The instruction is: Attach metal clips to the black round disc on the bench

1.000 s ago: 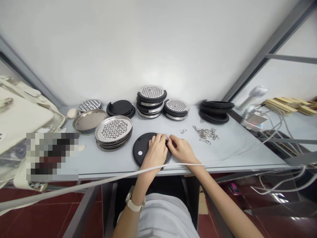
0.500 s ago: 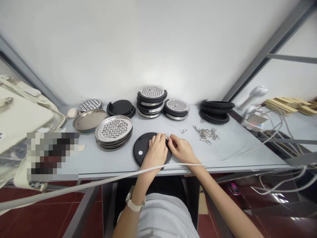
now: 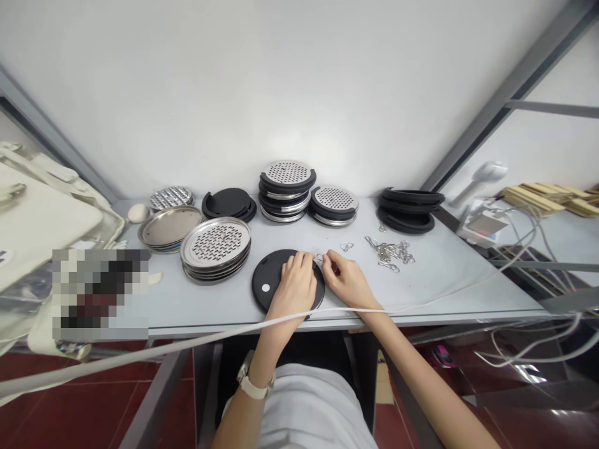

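Note:
A black round disc [image 3: 266,268] with a white dot lies flat near the table's front edge. My left hand [image 3: 298,277] rests across its right half, fingers bent and close together, holding it at the far right rim; the fingertips are partly hidden. Just right of the rim, my right hand [image 3: 344,277] is closed in a pinch on a small metal wire clip [image 3: 319,257], whose looped end sticks out toward the disc. Several similar wire clips [image 3: 390,251] lie in a loose heap to the right, with another small pair [image 3: 347,247] nearer the hand.
Perforated metal discs [image 3: 215,246] are stacked left of the hands, with plain metal discs [image 3: 171,226] behind. Along the wall stand stacks of black rings with grater-like plates [image 3: 287,174] and black rings [image 3: 406,212]. A white cable [image 3: 187,348] crosses in front of the forearms.
My right hand has shifted slightly right, away from the disc's rim, and the wire clip's loop now shows. My left hand and the disc have stayed in place.

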Demonstrator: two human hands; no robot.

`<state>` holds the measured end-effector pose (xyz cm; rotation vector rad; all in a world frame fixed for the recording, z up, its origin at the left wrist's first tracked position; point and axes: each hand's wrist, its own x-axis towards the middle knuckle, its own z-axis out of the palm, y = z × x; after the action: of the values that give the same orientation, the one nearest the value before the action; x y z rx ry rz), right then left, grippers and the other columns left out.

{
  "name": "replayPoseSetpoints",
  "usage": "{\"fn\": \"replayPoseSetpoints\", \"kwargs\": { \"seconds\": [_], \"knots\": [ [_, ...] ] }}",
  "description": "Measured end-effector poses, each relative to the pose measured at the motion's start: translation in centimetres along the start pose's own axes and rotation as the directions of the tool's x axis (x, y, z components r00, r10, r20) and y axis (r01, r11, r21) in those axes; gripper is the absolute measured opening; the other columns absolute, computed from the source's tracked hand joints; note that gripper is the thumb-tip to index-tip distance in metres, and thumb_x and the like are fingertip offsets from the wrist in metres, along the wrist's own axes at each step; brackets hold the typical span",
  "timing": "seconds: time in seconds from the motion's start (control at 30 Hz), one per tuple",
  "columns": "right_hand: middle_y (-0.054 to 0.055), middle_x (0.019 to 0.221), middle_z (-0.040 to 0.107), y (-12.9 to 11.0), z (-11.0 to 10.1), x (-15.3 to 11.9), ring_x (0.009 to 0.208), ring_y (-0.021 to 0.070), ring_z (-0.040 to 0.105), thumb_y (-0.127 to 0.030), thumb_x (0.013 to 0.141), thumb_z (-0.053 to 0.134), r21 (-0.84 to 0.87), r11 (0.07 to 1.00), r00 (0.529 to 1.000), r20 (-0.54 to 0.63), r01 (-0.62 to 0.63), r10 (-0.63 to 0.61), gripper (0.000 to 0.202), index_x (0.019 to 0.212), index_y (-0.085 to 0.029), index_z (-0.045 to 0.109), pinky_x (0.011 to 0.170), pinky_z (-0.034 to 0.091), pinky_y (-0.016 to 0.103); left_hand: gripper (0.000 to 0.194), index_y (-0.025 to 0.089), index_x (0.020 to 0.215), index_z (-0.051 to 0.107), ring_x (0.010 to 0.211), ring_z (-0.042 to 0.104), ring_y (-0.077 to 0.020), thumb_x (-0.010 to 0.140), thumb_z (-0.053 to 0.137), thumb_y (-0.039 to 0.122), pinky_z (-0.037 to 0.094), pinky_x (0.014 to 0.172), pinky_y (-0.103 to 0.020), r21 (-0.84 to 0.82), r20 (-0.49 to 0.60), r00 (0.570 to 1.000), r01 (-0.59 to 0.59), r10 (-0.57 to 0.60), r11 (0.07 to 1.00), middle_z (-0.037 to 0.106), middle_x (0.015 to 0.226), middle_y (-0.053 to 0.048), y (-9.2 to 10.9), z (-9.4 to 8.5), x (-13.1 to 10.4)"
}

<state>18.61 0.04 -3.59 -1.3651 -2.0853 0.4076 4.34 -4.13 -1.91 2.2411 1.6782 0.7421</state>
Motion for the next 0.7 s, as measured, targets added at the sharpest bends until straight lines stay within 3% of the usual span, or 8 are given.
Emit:
{"fn": "replayPoseSetpoints", "kwargs": {
  "seconds": [0.1,0.2,0.4,0.7],
  "knots": [
    [-0.002,0.057,0.051,0.29,0.23,0.10,0.048,0.0125,0.046,-0.030,0.093,0.033,-0.034,0.998,0.997,0.068,0.046,-0.044,0.024,0.074,-0.021,0.045,0.052,0.029,0.022,0.034,0.021,0.126,0.036,0.115,0.042,-0.0207,0.093,0.031,0.017,0.032,0.098,-0.036,-0.015,-0.013,1.000,0.011,-0.011,1.000,0.048,0.123,-0.007,-0.13,0.22,-0.03],
    [-0.001,0.061,0.055,0.48,0.39,0.19,0.052,0.0137,0.050,-0.028,0.093,0.032,-0.058,0.995,0.989,0.127,0.086,-0.078,0.023,0.079,-0.021,0.048,0.054,0.029,0.022,0.034,0.021,0.125,0.037,0.115,0.042,-0.0204,0.092,0.031,0.017,0.032,0.099,-0.036,-0.022,-0.006,1.000,0.003,-0.003,1.000,0.048,0.123,-0.006,-0.21,0.31,0.02],
    [-0.001,0.061,0.055,0.34,0.23,0.17,0.051,0.0130,0.049,-0.029,0.093,0.032,-0.037,0.997,0.990,0.125,0.069,-0.064,0.025,0.076,-0.021,0.049,0.054,0.030,0.022,0.026,0.021,0.114,0.045,0.106,0.046,-0.0189,0.092,0.032,0.015,0.035,0.097,-0.035,-0.023,-0.012,1.000,-0.017,0.017,1.000,0.050,0.115,-0.005,-0.16,0.10,0.07],
    [-0.002,0.057,0.052,0.05,0.06,0.05,0.048,0.0114,0.044,-0.028,0.090,0.036,-0.001,0.999,0.992,0.115,0.054,-0.053,0.023,0.072,-0.021,0.048,0.051,0.028,0.021,0.026,0.022,0.113,0.046,0.103,0.046,-0.0187,0.092,0.032,0.016,0.036,0.095,-0.035,-0.021,0.007,1.000,-0.018,0.018,1.000,0.051,0.113,-0.005,-0.01,-0.20,0.12]
  ]
}}
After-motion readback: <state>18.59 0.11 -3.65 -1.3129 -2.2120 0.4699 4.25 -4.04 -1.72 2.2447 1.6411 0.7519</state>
